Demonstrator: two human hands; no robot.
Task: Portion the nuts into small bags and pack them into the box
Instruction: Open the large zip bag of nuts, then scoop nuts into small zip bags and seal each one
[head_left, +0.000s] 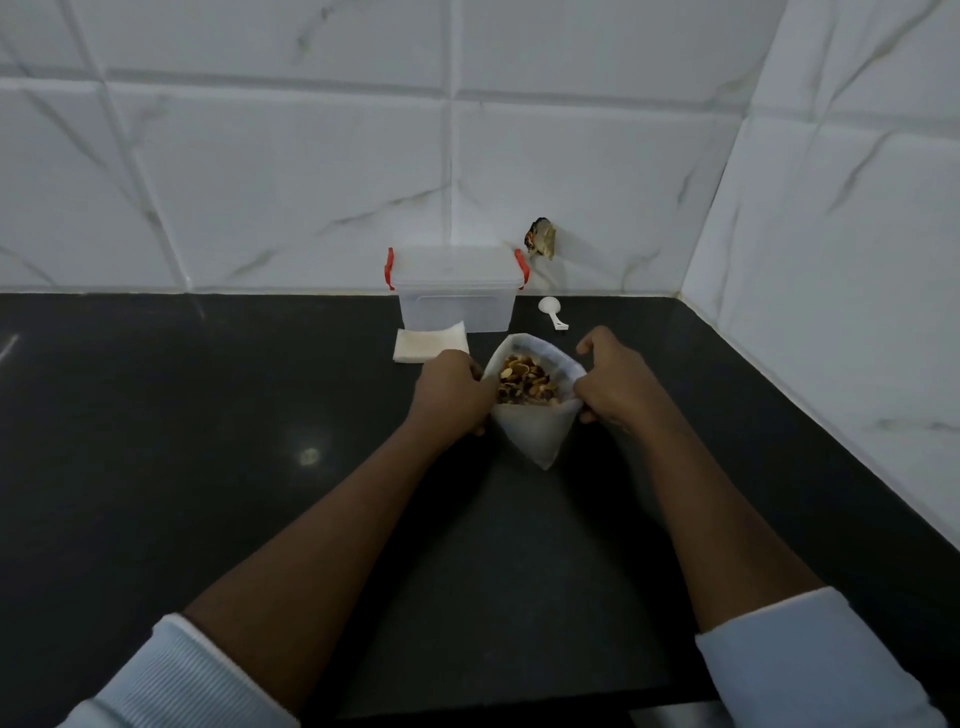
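A white bag (535, 431) full of mixed nuts (525, 383) stands on the black counter, its mouth held wide. My left hand (451, 387) grips the bag's left rim and my right hand (615, 382) grips its right rim. Behind the bag stands a clear plastic box (456, 291) with a lid on and red side clips. A flat stack of small white bags (430, 341) lies in front of the box's left corner. A white scoop (552, 310) lies to the right of the box.
The black counter (208, 415) meets white tiled walls at the back and along the right side. A small dark crumpled object (541, 237) sticks out of the back wall above the scoop.
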